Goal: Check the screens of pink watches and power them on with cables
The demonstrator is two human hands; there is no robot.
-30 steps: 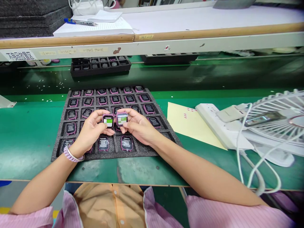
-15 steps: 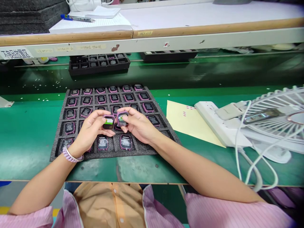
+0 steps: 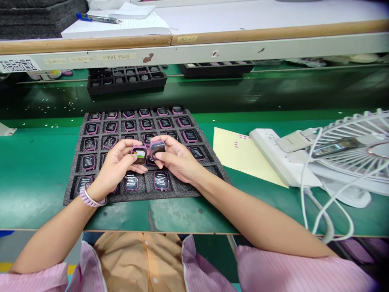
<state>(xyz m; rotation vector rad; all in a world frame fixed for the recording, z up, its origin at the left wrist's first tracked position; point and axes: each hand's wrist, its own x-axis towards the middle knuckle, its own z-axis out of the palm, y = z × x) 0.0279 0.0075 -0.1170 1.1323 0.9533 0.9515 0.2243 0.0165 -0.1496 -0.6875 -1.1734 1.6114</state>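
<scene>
My left hand (image 3: 120,162) is closed on a purple-cased smartwatch (image 3: 140,155) whose screen is lit in green, white and orange, the thumb lying on its left side. Close beside it, my right hand (image 3: 179,160) grips a second purple smartwatch (image 3: 157,148) with a dark screen, its thumb at the lower edge of the glass. Both watches are held over a grey foam tray (image 3: 179,194). Rows of similar purple watches, such as a front one (image 3: 161,181), lie in its compartments with white text on dark screens. My hands hide some middle compartments.
A yellow sheet (image 3: 240,158), a white power strip (image 3: 273,154) and a white fan (image 3: 364,150) with looping cables stand at the right. Behind the tray are two black trays (image 3: 127,83) under a shelf edge (image 3: 194,50). A notebook (image 3: 142,28) and pen (image 3: 99,18) lie above.
The right-hand watch's screen has gone from showing green to dark, and my right thumb has moved lower on it. The left-hand watch's screen now shows an orange patch as well.
</scene>
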